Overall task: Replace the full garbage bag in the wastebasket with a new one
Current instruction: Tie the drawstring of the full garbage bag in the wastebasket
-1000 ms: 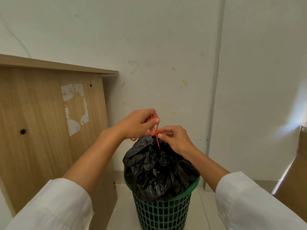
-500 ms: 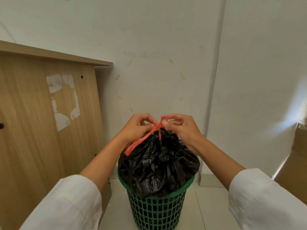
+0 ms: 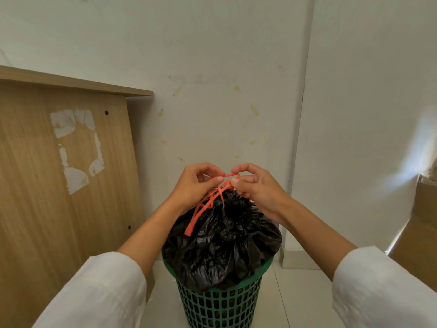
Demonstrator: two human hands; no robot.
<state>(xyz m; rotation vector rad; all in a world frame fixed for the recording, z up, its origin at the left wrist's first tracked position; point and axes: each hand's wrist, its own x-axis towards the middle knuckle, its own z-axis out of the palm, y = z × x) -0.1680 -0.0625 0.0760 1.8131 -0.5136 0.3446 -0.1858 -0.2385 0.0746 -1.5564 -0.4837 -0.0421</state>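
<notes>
A full black garbage bag (image 3: 222, 242) bulges out of a green mesh wastebasket (image 3: 220, 304) standing on the floor. Its mouth is gathered shut, and red drawstrings (image 3: 208, 202) rise from the gathered top. My left hand (image 3: 194, 185) pinches one strand between thumb and forefinger just above the bag. Close beside it, my right hand (image 3: 255, 188) pinches a small loop of the same red string. One loose red end hangs down over the bag's left side. No new bag is in view.
A wooden desk side panel (image 3: 66, 185) with torn sticker remains stands close on the left. White walls meet in a corner behind the basket. A brown cardboard box (image 3: 421, 245) sits at the right edge. The floor is pale tile.
Both hands have kept working the red strings above the bag, which now cross in a loop between the fingertips. The view has shifted slightly; the bag and basket have stayed in place.
</notes>
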